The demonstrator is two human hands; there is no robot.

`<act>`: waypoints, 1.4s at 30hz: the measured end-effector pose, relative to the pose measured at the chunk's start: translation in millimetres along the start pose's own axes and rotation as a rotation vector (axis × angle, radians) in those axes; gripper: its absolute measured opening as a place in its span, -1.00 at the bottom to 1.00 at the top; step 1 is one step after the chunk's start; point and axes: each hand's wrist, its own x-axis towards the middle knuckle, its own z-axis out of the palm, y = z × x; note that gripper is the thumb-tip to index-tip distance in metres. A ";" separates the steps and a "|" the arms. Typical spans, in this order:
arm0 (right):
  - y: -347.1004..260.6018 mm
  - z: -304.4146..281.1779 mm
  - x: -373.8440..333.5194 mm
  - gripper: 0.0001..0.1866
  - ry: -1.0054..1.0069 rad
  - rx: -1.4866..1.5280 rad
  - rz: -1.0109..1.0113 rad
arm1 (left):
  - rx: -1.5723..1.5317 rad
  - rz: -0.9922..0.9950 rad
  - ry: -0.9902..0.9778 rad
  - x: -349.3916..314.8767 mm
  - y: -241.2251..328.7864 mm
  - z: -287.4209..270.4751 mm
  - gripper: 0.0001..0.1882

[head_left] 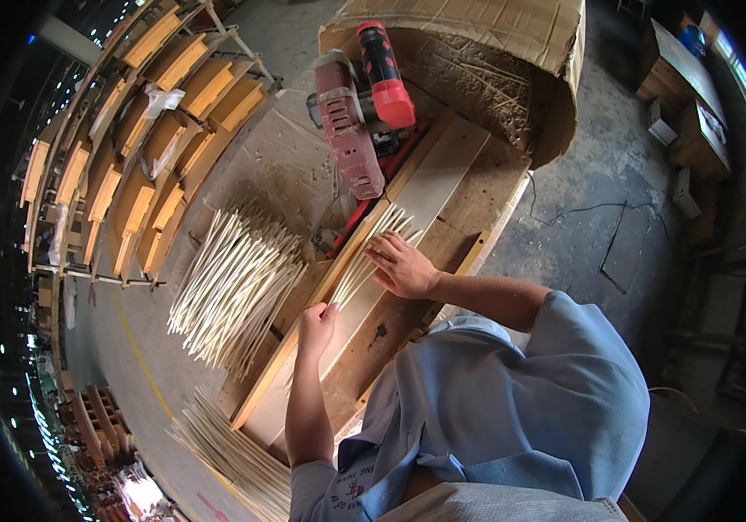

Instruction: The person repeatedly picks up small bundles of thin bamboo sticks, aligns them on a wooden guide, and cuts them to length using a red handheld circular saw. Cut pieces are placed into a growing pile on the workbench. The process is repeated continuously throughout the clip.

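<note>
A small bundle of thin pale wooden sticks point(353, 280) lies along a long board against a wooden fence strip. My left hand point(316, 329) is closed around the near part of this bundle. Farther along, my right hand point(402, 265) lies across the same sticks with its fingers bent over them; its fingertips are partly hidden. The far stick ends fan out beyond my right hand, close to a power saw point(349, 130) with a dusty reddish guard and a red-and-black handle point(382, 74).
A large pile of similar sticks point(238, 287) sits left of the board, and longer sticks point(234, 452) lie nearer me. Behind the saw stands an open cardboard box point(469, 83) with sawdust. A rack point(143, 148) of wooden pieces is at left. A cable point(599, 207) crosses the floor at right.
</note>
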 end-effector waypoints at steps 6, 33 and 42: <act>-0.6 1.0 -1.4 -0.40 -0.019 -0.024 0.001 | -0.024 -0.025 0.014 0.2 -2.4 -0.9 -0.48; -6.0 -1.1 -0.7 -0.35 0.003 -0.080 0.024 | 0.063 0.092 0.013 -5.8 17.8 -14.2 -0.49; -5.2 -0.8 0.4 -0.36 -0.002 -0.073 0.024 | 0.081 0.070 0.035 -3.7 12.4 -9.9 -0.50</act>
